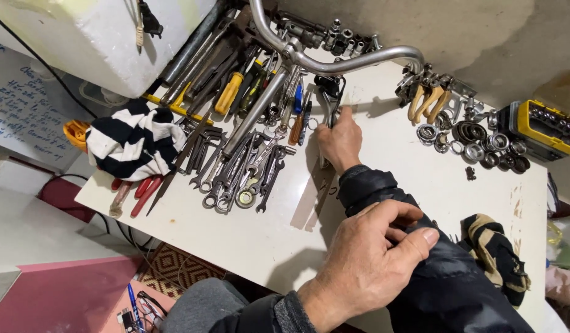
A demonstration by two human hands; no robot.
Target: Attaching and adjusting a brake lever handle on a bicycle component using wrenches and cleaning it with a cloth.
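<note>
While my right hand (339, 143) closes on a wrench (327, 102) beside the spanner pile (241, 176) on the white tabletop (396, 179), my left hand (368, 262) pinches the right jacket sleeve (383, 191); I judge this the pick-up step, calling for a clean lift.

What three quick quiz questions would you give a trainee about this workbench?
1. True or false: the right hand grips a metal tool over the white table.
2. What does the left hand pinch? A: the black sleeve. B: a hammer. C: a cup.
3. Fill in: the yellow socket case lies to the ___ of the bearing rings.
Key: 1 true; 2 A; 3 right.
</note>
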